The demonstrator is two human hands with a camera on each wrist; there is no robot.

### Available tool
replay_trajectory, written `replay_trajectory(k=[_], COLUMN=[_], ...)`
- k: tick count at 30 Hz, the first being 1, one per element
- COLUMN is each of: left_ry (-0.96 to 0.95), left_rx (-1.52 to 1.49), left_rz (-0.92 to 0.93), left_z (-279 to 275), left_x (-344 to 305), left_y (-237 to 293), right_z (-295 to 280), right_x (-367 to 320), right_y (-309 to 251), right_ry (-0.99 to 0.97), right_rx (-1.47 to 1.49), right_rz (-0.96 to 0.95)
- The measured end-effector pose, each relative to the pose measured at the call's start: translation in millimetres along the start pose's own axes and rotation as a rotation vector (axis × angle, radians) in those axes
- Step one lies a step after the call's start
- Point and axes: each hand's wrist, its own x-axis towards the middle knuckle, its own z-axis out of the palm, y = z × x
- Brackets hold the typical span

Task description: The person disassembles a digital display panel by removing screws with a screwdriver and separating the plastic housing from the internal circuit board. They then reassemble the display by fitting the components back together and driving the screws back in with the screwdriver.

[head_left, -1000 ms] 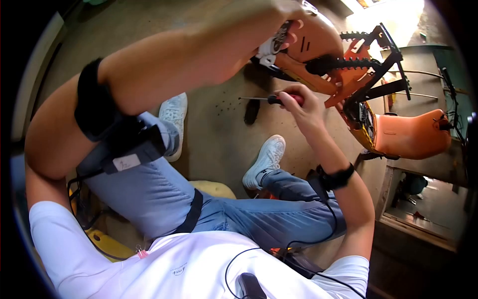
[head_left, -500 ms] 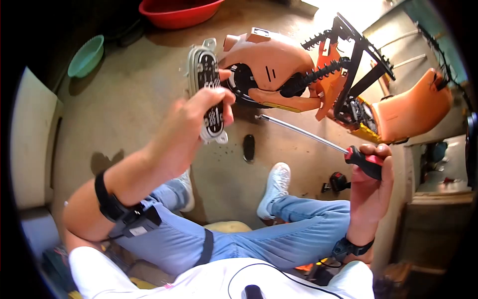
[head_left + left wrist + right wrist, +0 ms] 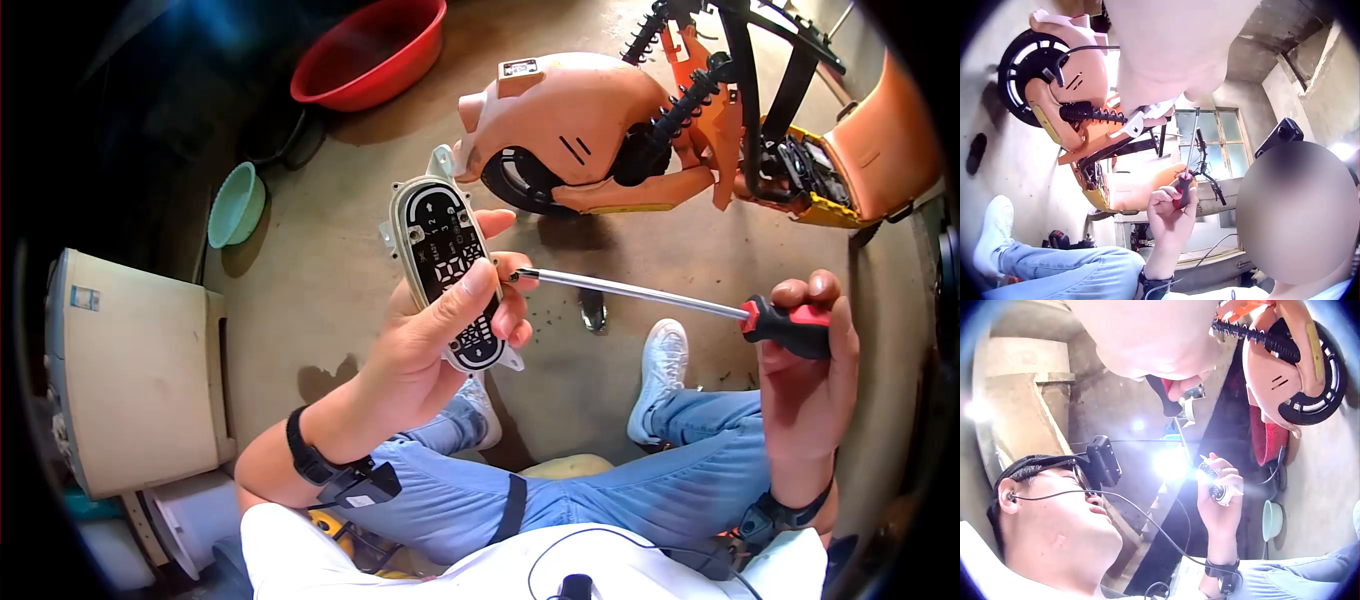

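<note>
My left hand [image 3: 425,325] grips an oval dashboard display [image 3: 440,245], its thumb across the dark front and its fingers round the right edge. The display has a pale rim, white printed segments and mounting tabs, and its face is tilted up toward the head camera. On the right, my right hand [image 3: 812,370] holds the red and black handle of a screwdriver [image 3: 640,293]. Its metal shaft points left, the tip right at the left fingers beside the display's edge. The right wrist view also has the display [image 3: 1215,481] in the left hand.
An orange electric scooter [image 3: 570,120] lies beyond the hands, its springs and frame at upper right. A red basin [image 3: 370,60] and a green basin [image 3: 237,205] stand at upper left, a white cabinet [image 3: 140,370] at left. A dark oval piece [image 3: 593,310] lies on the floor.
My left hand has drawn back from beside the scooter, bringing the display nearer and turning its face up. The right hand has shifted right with the screwdriver, whose tip now meets the left fingers.
</note>
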Motion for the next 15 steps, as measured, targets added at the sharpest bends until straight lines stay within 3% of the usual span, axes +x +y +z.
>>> replay_trajectory(k=[7, 8, 15], left_ry=[-0.079, -0.058, -0.024], left_rx=[-0.173, -0.137, -0.148], left_rz=[-0.025, -0.038, -0.065], left_z=[-5.2, -2.7, 1.8], left_x=[3.3, 3.4, 4.6], left_y=[-0.3, -0.6, -1.4], right_z=[0.3, -9.2, -7.0], right_x=[1.4, 2.6, 3.4], right_y=[3.7, -3.2, -1.5], right_ry=[0.052, -0.138, -0.141], right_rx=[-0.087, -0.037, -0.045], right_rz=[0.012, 0.085, 0.086])
